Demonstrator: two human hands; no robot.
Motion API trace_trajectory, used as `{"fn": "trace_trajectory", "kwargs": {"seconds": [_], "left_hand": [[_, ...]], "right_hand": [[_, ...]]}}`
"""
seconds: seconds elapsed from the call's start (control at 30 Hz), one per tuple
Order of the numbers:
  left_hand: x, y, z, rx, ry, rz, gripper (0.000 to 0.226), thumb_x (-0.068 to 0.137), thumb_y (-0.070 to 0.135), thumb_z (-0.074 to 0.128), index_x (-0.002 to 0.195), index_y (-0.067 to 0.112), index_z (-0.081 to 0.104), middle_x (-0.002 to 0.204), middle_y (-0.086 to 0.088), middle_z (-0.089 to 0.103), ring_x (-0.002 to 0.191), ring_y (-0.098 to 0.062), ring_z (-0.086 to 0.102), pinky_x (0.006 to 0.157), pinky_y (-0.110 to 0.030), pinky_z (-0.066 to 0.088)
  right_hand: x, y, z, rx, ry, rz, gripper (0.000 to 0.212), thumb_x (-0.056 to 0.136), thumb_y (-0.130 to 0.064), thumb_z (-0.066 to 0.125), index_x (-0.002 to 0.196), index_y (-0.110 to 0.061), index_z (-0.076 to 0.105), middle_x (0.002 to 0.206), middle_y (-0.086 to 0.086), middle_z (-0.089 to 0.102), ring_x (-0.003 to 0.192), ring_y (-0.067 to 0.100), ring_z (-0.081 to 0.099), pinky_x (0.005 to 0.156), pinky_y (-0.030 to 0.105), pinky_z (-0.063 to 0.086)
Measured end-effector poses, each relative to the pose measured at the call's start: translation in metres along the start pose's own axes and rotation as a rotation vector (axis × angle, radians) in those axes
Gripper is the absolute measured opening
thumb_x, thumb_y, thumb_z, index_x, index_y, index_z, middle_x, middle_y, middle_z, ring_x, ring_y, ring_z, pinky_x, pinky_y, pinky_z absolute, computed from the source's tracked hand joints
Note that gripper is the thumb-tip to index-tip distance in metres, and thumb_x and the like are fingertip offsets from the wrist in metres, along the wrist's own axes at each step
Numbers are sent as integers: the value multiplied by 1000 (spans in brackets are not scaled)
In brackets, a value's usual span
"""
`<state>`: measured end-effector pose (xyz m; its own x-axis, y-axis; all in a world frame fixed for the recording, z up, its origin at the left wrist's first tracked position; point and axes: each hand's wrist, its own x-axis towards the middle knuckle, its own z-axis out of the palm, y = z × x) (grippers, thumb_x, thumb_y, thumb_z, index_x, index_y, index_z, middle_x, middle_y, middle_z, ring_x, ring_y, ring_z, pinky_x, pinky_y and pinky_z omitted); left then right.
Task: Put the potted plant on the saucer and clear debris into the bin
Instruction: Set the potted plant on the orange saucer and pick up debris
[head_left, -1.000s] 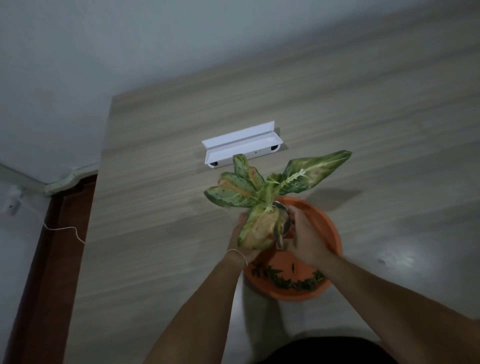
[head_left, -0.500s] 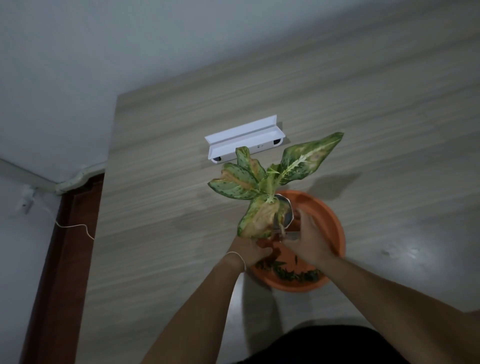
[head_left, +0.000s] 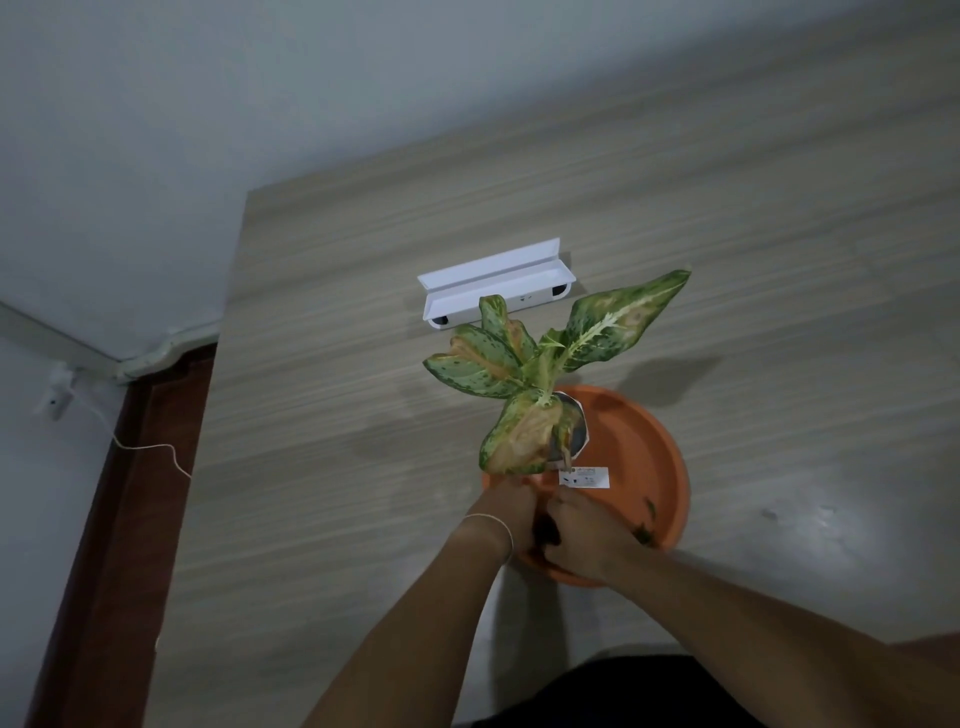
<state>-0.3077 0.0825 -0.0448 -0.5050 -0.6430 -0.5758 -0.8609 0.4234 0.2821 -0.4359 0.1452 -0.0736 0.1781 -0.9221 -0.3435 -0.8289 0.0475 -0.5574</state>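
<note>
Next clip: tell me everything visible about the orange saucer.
The orange saucer is round and shallow with a raised rim, plastic by its look. It lies flat on the wooden table. The potted plant stands in it toward its far-left side, with a white label beside it. Green leaf debris lies near its right rim. Both hands, left hand and right hand, cover its near edge.

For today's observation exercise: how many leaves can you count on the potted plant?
4. One long leaf reaches up to the right, one small leaf points up, one leaf spreads left, and one yellowed leaf droops toward the hands. Smaller ones may be hidden beneath.
</note>
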Motion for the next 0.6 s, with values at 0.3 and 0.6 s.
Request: {"fn": "trace_trajectory", "kwargs": {"seconds": [0.3, 0.6], "left_hand": [[-5, -6, 10, 88, 63, 28, 26, 94, 16, 52, 113, 5, 63, 118, -19, 65, 107, -35, 62, 94, -41, 49], [-8, -3, 12, 86, 213, 31, 31, 97, 13, 39, 119, 7, 60, 124, -15, 64, 114, -33, 58, 103, -40, 41]], "right_hand": [[13, -6, 18, -235, -184, 54, 40, 99, -24, 44, 135, -7, 50, 141, 16, 51, 128, 30, 49, 111, 37, 34], [6, -9, 8, -207, -83, -17, 24, 96, -21, 47, 109, -10, 64, 116, 12, 66, 100, 27, 61, 91, 36, 47]]}}
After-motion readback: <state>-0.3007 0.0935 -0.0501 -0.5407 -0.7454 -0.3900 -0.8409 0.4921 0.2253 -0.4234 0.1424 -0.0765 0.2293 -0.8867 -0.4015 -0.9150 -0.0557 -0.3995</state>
